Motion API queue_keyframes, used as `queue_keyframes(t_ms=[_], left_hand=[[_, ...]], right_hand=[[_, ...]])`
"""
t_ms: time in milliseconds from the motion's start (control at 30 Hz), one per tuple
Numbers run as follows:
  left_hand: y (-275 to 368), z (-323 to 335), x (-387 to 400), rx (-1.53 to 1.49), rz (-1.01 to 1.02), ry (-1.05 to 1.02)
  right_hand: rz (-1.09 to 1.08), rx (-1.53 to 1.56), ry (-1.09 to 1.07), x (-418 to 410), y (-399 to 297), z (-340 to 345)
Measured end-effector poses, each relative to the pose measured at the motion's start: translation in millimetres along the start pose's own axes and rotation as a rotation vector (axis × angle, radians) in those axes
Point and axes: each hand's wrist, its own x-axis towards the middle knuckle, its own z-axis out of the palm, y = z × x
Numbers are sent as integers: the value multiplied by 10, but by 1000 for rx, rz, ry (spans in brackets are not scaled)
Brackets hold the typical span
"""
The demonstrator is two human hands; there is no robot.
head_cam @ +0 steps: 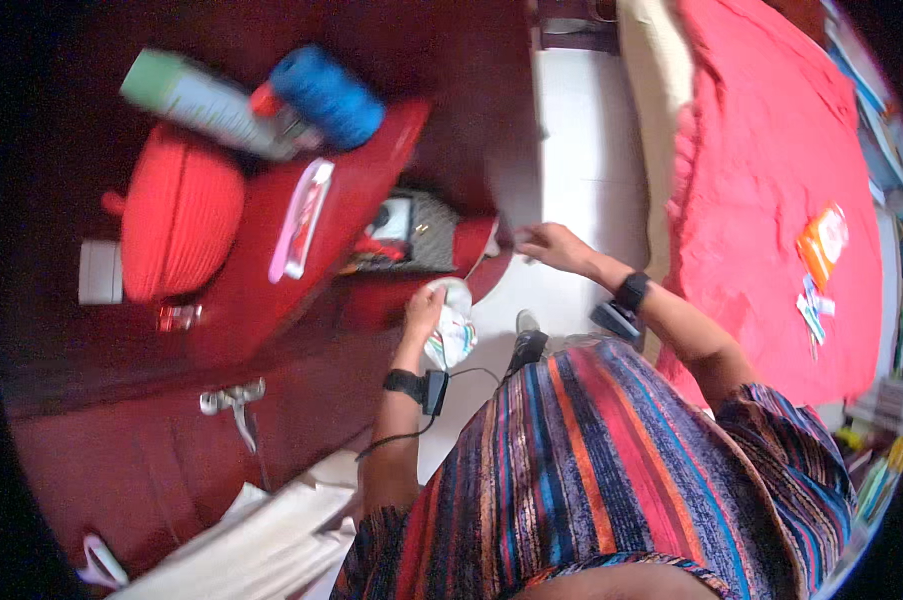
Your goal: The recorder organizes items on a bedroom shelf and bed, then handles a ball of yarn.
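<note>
My left hand (424,311) is closed on the edge of a white cloth item (451,337) with coloured stripes, possibly a cap or a small bag. My right hand (549,246) is beside the edge of a dark red drawer or door (493,274), its fingers bent; motion blur hides whether they touch it. Between the hands and the cabinet is an open compartment with a grey patterned item (433,232), something black and white, and small red things inside.
On the dark red cabinet top stand a blue cone of thread (328,97), a green-capped container (204,101), a red ribbed pouch (184,217) and a toothpaste-like tube (310,217). A bed with a pink sheet (759,225) is at right, with an orange packet (823,240). White cloth (264,540) hangs lower left.
</note>
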Motion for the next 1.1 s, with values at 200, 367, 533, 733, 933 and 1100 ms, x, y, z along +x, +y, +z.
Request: queue_keyframes(t_ms=[200, 367, 533, 733, 933, 1100], left_hand=[[-12, 992, 266, 89, 239, -404], [301, 1714, 458, 283, 426, -544], [799, 1939, 613, 410, 484, -680], [1774, 2232, 15, 537, 466, -687], [1732, 2013, 126, 630, 317, -639], [2189, 1941, -73, 637, 232, -717]], right_hand=[[620, -237, 418, -1929, 1792, -539], [814, 32, 913, -3569, 2315, -444], [1123, 492, 939, -4521, 2684, 54], [926, 568, 1039, -5507, 2787, -416], [899, 1030, 1369, -5526, 2549, -1449], [734, 1261, 1552, -5649, 2843, -2449]])
